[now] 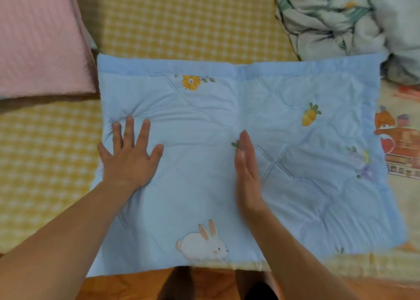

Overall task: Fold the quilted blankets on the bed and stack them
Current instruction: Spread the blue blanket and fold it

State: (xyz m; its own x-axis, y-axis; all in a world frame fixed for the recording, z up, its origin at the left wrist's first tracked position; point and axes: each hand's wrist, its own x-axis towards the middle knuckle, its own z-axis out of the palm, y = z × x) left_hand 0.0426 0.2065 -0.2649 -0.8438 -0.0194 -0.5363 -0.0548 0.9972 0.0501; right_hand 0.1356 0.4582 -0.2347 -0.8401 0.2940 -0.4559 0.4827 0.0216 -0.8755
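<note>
A light blue quilted blanket point(295, 163) printed with a rabbit, a carrot and flowers lies folded into a rectangle on the bed near its front edge. My left hand point(129, 156) presses flat on the blanket's left part, fingers spread. My right hand point(246, 172) stands on its edge along the middle of the blanket, fingers straight and together. A pink quilted blanket point(41, 38) lies folded at the far left. A pale green and white floral quilt point(341, 19) sits crumpled at the far right.
The bed is covered by a yellow checked sheet point(181, 19). A cream blanket with an orange house print point(402, 140) lies under the blue blanket's right side. An orange floor point(127, 286) shows below the bed's front edge.
</note>
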